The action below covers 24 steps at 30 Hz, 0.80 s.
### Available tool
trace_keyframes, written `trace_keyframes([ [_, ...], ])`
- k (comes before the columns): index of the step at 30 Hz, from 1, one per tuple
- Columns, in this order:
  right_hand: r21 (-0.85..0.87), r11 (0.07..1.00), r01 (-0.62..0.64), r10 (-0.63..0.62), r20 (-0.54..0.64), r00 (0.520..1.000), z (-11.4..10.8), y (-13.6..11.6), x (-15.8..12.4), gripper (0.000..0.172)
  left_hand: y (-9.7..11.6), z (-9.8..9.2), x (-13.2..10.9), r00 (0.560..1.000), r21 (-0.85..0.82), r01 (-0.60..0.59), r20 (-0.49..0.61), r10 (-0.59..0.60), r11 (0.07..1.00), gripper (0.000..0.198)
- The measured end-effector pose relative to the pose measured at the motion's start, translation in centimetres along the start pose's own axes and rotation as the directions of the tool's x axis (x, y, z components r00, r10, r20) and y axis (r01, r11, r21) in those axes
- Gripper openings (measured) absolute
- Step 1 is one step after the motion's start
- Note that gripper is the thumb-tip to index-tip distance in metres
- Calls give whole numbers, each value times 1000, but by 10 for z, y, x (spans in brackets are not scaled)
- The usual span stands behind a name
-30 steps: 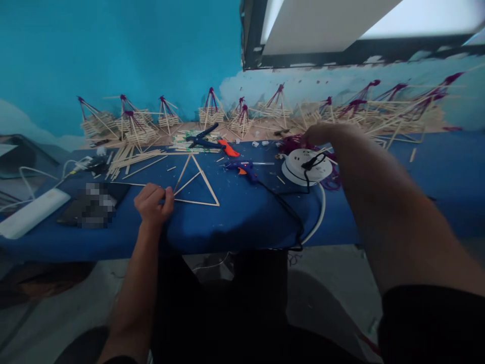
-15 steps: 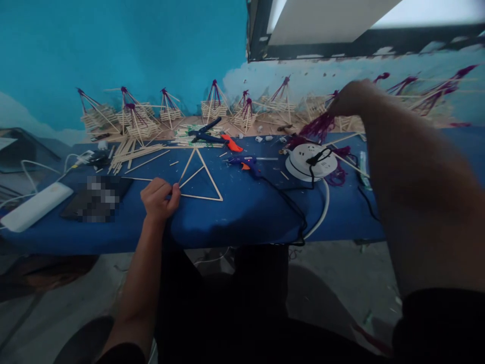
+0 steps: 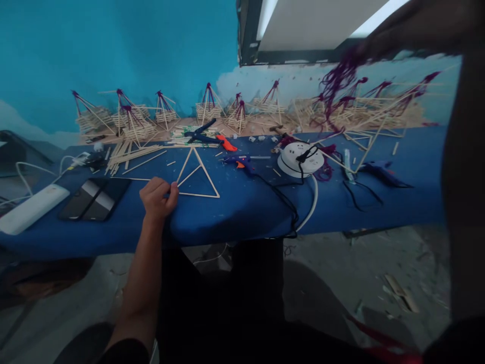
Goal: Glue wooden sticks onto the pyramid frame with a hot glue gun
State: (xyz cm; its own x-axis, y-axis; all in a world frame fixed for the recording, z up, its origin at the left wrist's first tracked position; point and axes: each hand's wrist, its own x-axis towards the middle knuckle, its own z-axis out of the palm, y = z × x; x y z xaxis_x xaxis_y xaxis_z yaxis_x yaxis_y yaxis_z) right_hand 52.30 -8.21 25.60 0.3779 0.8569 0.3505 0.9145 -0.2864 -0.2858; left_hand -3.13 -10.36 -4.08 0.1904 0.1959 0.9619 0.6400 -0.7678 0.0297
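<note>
My left hand (image 3: 157,197) is closed at the left corner of a triangle of thin wooden sticks (image 3: 207,174), which lies flat on the blue tabletop with one more stick running across inside it. A single stick pokes out on the other side of that hand. High on the right, my right hand (image 3: 382,40) is raised above the table, dark and blurred. From its fingers dangles a tangled bundle of purple yarn (image 3: 339,76), its lower strands trailing towards the stick pieces at the back.
Purple-tipped stick structures (image 3: 208,103) line the back. Mid-table are pliers (image 3: 200,134), a glue gun (image 3: 242,162) and a white cable reel (image 3: 299,159). Another glue gun (image 3: 384,172) lies right. Loose sticks (image 3: 125,156), phones (image 3: 96,199) and a white power strip (image 3: 34,207) are left.
My right hand has risen and moved right, lifting the purple yarn off the back of the table. The left hand stays at the triangle's corner. The view has shifted slightly right.
</note>
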Motion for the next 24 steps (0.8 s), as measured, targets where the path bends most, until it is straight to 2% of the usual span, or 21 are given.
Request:
trace_keyframes([
  [2,-222,972,75,-34,182,983,-10,-23,-23,38,2,-1,2,1000,-5,4,-23,-4,1000,46],
  [3,-192,971,143,-107,188,976,-12,-36,-40,29,5,-1,3,999,-8,18,-38,-18,1000,46],
  [4,-128,979,159,-142,131,981,-11,-48,-58,27,12,-2,4,997,-19,46,-55,-47,999,44],
  [5,-64,975,212,-203,126,971,-9,-59,-79,25,21,-3,6,994,-41,86,-67,-89,995,39],
  [6,3,960,280,-277,159,948,-4,-68,-101,22,34,-3,8,986,-83,150,-66,-155,985,32],
  [7,115,916,385,-401,213,891,3,-75,-125,23,50,-3,9,970,-154,225,-57,-236,962,22],
  [8,296,809,508,-580,259,772,11,-81,-149,25,69,-2,10,950,-239,302,-4,-312,923,15],
  [9,490,642,589,-752,255,608,20,-86,-173,30,89,-1,10,929,-352,367,89,-360,861,35],
  [10,636,463,617,-874,213,436,30,-91,-196,33,111,1,10,909,-464,415,193,-368,782,68],
  [11,715,321,621,-937,143,320,41,-95,-218,35,133,2,8,874,-555,485,296,-385,675,96],
  [12,762,231,605,-963,90,255,51,-99,-238,39,154,3,4,825,-624,565,405,-395,540,107],
  [13,806,143,575,-979,30,201,62,-102,-254,46,172,3,-1,760,-669,645,516,-395,368,98],
  [14,839,121,530,-984,31,176,74,-103,-267,50,188,2,-7,658,-657,737,641,-395,160,71],
  [15,871,106,480,-985,24,174,86,-102,-275,48,201,-1,-14,505,-547,836,801,-322,-47,52],
  [16,896,95,435,-980,7,198,99,-99,-279,42,210,-6,-22,374,-421,884,898,-231,-204,60],
  [17,900,124,417,-966,13,258,113,-95,-279,32,215,-12,-31,287,-339,900,934,-211,-273,67],
  [19,866,273,419,-891,64,449,145,-86,-268,17,220,-27,-47,212,-265,936,950,-230,-231,70],
  [20,792,423,440,-810,113,575,161,-82,-259,22,221,-36,-54,173,-218,946,965,-196,-240,73],
  [22,454,789,414,-556,241,796,191,-79,-240,23,224,-52,-67,70,-80,958,996,-48,-277,76],
  [23,259,893,369,-437,297,849,204,-81,-230,27,227,-58,-73,9,8,956,998,56,-292,78],
  [24,122,937,329,-351,340,873,215,-83,-222,36,232,-63,-79,-52,88,949,991,124,-302,79],
])
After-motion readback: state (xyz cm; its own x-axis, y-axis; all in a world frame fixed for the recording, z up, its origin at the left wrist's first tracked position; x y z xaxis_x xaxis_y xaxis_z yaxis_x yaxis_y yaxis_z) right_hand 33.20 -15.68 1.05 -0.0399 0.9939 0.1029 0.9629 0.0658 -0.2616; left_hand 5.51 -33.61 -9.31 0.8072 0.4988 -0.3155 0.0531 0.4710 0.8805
